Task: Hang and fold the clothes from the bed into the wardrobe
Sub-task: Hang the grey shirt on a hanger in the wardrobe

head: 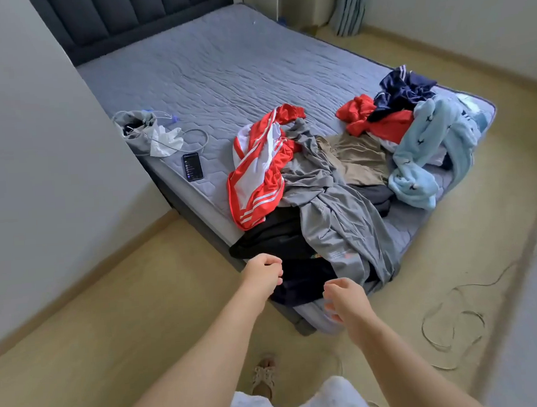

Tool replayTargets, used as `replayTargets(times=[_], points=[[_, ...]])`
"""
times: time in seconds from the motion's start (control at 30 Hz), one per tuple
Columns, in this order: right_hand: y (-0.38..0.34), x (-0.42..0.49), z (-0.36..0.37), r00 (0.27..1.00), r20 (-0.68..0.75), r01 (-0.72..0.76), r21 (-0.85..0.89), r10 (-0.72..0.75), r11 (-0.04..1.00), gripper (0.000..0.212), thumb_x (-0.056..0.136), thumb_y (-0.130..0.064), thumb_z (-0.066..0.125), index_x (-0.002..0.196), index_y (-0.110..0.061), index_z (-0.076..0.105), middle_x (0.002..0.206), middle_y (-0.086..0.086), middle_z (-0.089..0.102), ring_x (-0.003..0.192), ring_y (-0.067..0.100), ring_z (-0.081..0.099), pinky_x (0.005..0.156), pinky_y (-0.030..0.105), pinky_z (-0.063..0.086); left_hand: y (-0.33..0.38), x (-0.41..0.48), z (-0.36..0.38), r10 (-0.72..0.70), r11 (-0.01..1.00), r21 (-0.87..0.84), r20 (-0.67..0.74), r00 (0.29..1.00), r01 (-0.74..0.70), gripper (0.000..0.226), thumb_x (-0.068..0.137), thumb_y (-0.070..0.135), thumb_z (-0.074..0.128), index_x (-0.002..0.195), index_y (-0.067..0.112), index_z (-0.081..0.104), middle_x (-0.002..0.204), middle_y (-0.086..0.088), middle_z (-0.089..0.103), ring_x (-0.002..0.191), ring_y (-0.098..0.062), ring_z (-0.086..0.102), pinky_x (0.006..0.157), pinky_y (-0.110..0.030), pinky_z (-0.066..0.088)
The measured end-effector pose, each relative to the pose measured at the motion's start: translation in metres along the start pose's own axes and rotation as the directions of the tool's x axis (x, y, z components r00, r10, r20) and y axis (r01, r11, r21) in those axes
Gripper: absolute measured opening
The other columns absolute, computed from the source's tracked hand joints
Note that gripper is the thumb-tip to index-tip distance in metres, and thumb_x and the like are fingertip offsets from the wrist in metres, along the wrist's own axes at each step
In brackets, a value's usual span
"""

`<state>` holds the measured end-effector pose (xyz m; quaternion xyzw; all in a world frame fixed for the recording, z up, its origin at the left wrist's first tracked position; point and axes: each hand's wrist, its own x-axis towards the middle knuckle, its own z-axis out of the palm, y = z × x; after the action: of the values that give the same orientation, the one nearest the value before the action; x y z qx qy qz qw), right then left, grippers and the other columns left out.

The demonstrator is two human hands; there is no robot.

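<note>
Best pinch the black garment (pixel 272 234) at its near edge, easing it from under the grey garment (pixel 334 218); left hand (pixel 263 274) and right hand (pixel 345 296) hover loosely curled, empty.

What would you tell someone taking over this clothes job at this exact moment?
Hands: left hand and right hand are loosely curled, hold nothing, and hover at the near edge of the pile.
Clothes: all heaped at the foot of the bed. The black garment is nearest, with the grey garment over it. Beyond lie the red-and-white striped garment, tan garment, light blue fleece and navy garment.
Done: nothing visibly folded or hung.
Left: the whole pile. The wardrobe is out of view.
</note>
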<state>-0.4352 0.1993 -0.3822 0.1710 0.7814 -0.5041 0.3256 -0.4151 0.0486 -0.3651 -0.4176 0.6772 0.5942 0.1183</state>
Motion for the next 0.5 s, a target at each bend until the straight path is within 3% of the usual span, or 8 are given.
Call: replayTargets(times=[0.07, 0.13, 0.17, 0.2, 0.23, 0.33, 0.43, 0.5], points=[[-0.006, 0.017, -0.010, 0.999, -0.012, -0.045, 0.006, 0.045, 0.999, 0.028, 0.084, -0.002, 0.039, 0.063, -0.018, 0.045, 0.063, -0.002, 0.033, 0.058, 0.015, 0.029, 0.056, 0.025, 0.026, 0.011, 0.018, 0.011, -0.016, 0.999, 0.036, 0.020, 1.000, 0.015, 0.020, 0.092, 0.012, 0.040, 0.094, 0.021, 0.058, 0.089, 0.001, 0.062, 0.069, -0.010, 0.056, 0.055, -0.018, 0.042], [-0.011, 0.032, -0.021, 0.998, -0.008, -0.057, 0.032, 0.057, 0.998, 0.020, 0.088, -0.004, 0.040, 0.093, 0.004, 0.058, 0.073, 0.011, 0.042, 0.069, 0.019, 0.038, 0.062, 0.033, 0.037, 0.020, 0.033, 0.025, -0.033, 0.998, 0.062, 0.031, 0.999, 0.031, 0.020, 0.092, 0.012, 0.040, 0.095, 0.020, 0.058, 0.089, 0.001, 0.062, 0.071, -0.011, 0.057, 0.057, -0.019, 0.043], [-0.015, 0.042, -0.028, 0.998, -0.015, -0.061, 0.038, 0.062, 0.997, 0.025, 0.090, -0.004, 0.041, 0.106, 0.010, 0.054, 0.077, 0.018, 0.045, 0.073, 0.021, 0.039, 0.071, 0.029, 0.023, 0.025, 0.041, 0.033, -0.041, 0.997, 0.072, 0.035, 0.999, 0.038, 0.020, 0.093, 0.012, 0.040, 0.095, 0.020, 0.058, 0.088, 0.002, 0.062, 0.072, -0.011, 0.057, 0.058, -0.020, 0.044], [-0.018, 0.053, -0.036, 0.997, -0.012, -0.072, 0.036, 0.072, 0.997, 0.026, 0.091, -0.005, 0.041, 0.109, 0.010, 0.053, 0.082, 0.023, 0.049, 0.074, 0.022, 0.042, 0.090, 0.051, 0.047, 0.031, 0.049, 0.042, -0.048, 0.996, 0.078, 0.034, 0.998, 0.045, 0.020, 0.092, 0.012, 0.040, 0.095, 0.021, 0.058, 0.087, 0.002, 0.061, 0.072, -0.011, 0.057, 0.059, -0.020, 0.043], [-0.022, 0.065, -0.044, 0.997, 0.001, -0.080, 0.025, 0.080, 0.996, 0.023, 0.091, -0.005, 0.041, 0.106, 0.007, 0.055, 0.083, 0.020, 0.051, 0.074, 0.021, 0.044, 0.069, 0.037, 0.046, 0.037, 0.057, 0.051, -0.056, 0.995, 0.081, 0.029, 0.998, 0.054, 0.020, 0.092, 0.012, 0.040, 0.094, 0.021, 0.058, 0.086, 0.003, 0.061, 0.072, -0.011, 0.057, 0.059, -0.020, 0.043], [-0.031, 0.111, -0.069, 0.990, 0.049, -0.130, 0.003, 0.129, 0.992, 0.016, 0.088, -0.003, 0.040, 0.090, 0.004, 0.055, 0.073, 0.006, 0.042, 0.062, 0.016, 0.040, 0.052, 0.024, 0.033, 0.055, 0.083, 0.081, -0.091, 0.994, 0.058, -0.007, 0.996, 0.091, 0.019, 0.093, 0.013, 0.040, 0.094, 0.021, 0.057, 0.088, 0.002, 0.061, 0.073, -0.011, 0.057, 0.057, -0.020, 0.042], [-0.046, 0.165, -0.103, 0.991, 0.079, -0.095, -0.127, 0.105, 0.987, 0.026, 0.088, -0.007, 0.044, 0.107, 0.007, 0.055, 0.076, 0.007, 0.049, 0.069, 0.020, 0.044, 0.062, 0.031, 0.035, 0.073, 0.111, 0.114, -0.144, 0.989, 0.030, -0.082, 0.986, 0.147, 0.019, 0.091, 0.013, 0.041, 0.087, 0.023, 0.057, 0.090, 0.001, 0.062, 0.075, -0.012, 0.058, 0.057, -0.020, 0.043], [-0.062, 0.196, -0.129, 0.988, 0.117, -0.078, -0.203, 0.103, 0.976, 0.023, 0.088, -0.007, 0.043, 0.101, 0.005, 0.057, 0.073, 0.007, 0.048, 0.070, 0.022, 0.042, 0.065, 0.032, 0.033, 0.083, 0.124, 0.138, -0.208, 0.977, 0.014, -0.125, 0.970, 0.212, 0.021, 0.090, 0.013, 0.040, 0.082, 0.024, 0.056, 0.090, 0.001, 0.061, 0.075, -0.013, 0.057, 0.058, -0.021, 0.044]])
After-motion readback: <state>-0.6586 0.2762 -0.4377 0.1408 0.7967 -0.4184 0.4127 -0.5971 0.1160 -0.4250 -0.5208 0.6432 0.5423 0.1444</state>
